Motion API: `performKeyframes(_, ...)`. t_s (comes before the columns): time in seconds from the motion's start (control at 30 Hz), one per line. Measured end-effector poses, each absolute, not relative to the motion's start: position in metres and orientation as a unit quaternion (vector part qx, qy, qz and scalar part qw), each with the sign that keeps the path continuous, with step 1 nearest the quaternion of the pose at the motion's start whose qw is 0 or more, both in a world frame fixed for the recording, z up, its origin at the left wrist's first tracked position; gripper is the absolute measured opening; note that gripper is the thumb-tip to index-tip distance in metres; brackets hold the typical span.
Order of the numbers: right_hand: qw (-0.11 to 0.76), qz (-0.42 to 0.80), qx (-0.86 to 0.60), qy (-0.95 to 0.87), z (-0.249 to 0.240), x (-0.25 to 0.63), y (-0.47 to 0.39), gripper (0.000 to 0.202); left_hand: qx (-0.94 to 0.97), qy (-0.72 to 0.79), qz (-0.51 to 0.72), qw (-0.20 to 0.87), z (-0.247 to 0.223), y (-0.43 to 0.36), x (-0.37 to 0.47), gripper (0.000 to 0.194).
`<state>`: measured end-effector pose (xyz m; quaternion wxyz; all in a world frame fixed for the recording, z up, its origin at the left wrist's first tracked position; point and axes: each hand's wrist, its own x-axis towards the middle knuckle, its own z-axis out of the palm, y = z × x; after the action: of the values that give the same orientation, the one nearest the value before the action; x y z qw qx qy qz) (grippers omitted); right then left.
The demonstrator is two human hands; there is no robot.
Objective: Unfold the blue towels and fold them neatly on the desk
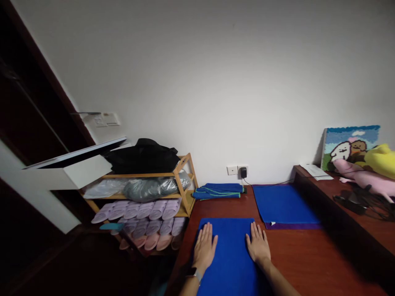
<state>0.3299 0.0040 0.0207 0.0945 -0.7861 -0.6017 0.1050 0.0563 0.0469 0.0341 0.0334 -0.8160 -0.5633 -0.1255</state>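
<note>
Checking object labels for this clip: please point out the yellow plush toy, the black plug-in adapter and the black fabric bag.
Yellow plush toy (pixel 382 162), head view, body.
Black plug-in adapter (pixel 243 172), head view, casing.
Black fabric bag (pixel 143 159), head view, side.

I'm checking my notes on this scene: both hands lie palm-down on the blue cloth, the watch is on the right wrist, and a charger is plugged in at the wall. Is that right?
Not quite: the head view shows the watch on the left wrist. The rest of the statement stands.
</note>
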Motion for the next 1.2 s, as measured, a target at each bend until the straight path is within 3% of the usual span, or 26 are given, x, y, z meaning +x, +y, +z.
performKeyframes(0.17, 0.074, 0.090, -0.781, -0.614, 0.015, 0.332, 0.004, 0.070, -0.896, -0.422, -0.122, -0.054, 0.038, 0.037, 0.163, 0.064)
performKeyframes(0.3, 0.047, 0.072, -0.764, -0.640, 0.008, 0.334, 0.004, 0.066, -0.898, -0.411, -0.127, -0.090, 0.017, 0.035, 0.202, 0.062)
performKeyframes(0.43, 0.060, 0.078, -0.777, -0.622, 0.008, 0.334, 0.004, 0.070, -0.895, -0.424, -0.106, -0.088, 0.015, 0.045, 0.167, 0.064)
performKeyframes(0.7, 0.080, 0.087, -0.788, -0.604, 0.007, 0.333, 0.005, 0.073, -0.783, -0.617, -0.079, -0.029, 0.030, 0.077, 0.040, 0.076)
performKeyframes(0.97, 0.052, 0.101, -0.798, -0.592, 0.019, 0.328, 0.014, 0.072, -0.771, -0.626, -0.113, 0.002, 0.015, 0.083, 0.031, 0.078)
performKeyframes(1.2, 0.084, 0.099, -0.786, -0.604, 0.025, 0.335, 0.036, 0.072, -0.771, -0.627, -0.110, 0.008, 0.011, 0.086, 0.027, 0.076)
